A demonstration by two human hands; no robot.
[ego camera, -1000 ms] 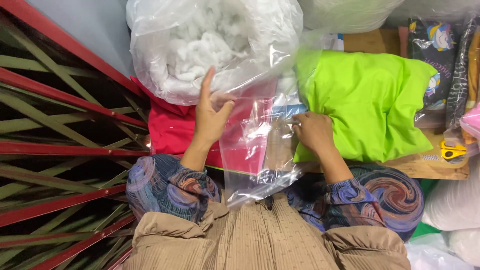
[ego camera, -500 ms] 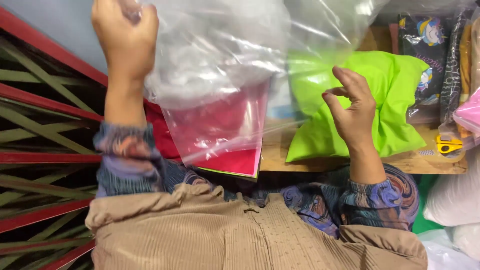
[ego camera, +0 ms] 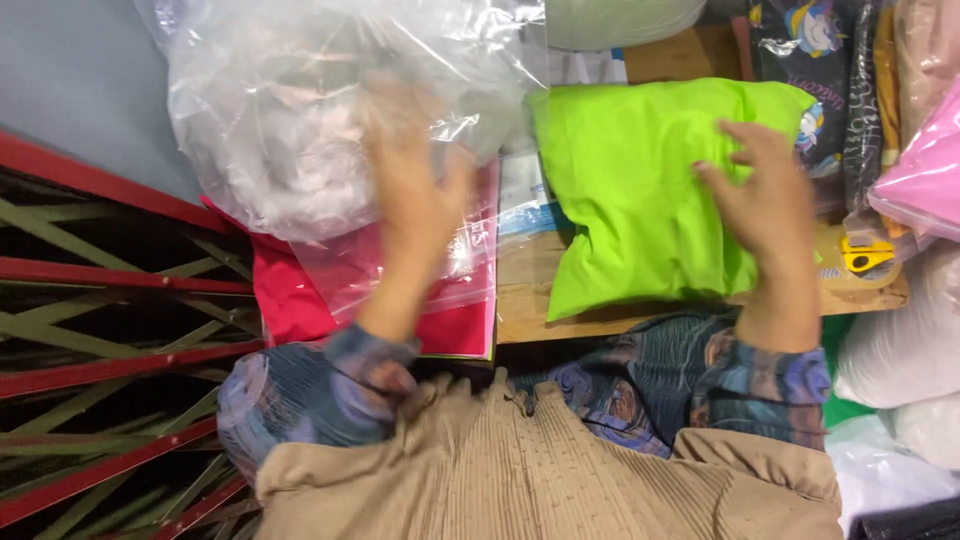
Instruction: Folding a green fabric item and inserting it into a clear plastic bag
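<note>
While the left hand (ego camera: 415,190) was raised high half a second ago, gripping the top of the clear floppy plastic bag (ego camera: 400,265), it has now dropped and lies blurred with fingers spread against that bag, which sags over the flat red fabric piece (ego camera: 285,295) at the edge of the wooden tabletop (ego camera: 540,290); whether the fingers pinch the film cannot be told through the blur. The right hand (ego camera: 765,205) has come down too, open and released, its fingertips hovering just over the plump lime-green cushion (ego camera: 640,190), so the bag looks lowered toward the cushion's side. Above the left hand bulges a large clear sack of white stuffing (ego camera: 290,130), crowding the bag from behind. A small yellow cutter (ego camera: 868,258) lies near the right wrist, beside a pink wrapped bundle (ego camera: 925,185) and dark printed packets (ego camera: 800,45). Red and green metal lattice (ego camera: 100,330) fills the left side
</note>
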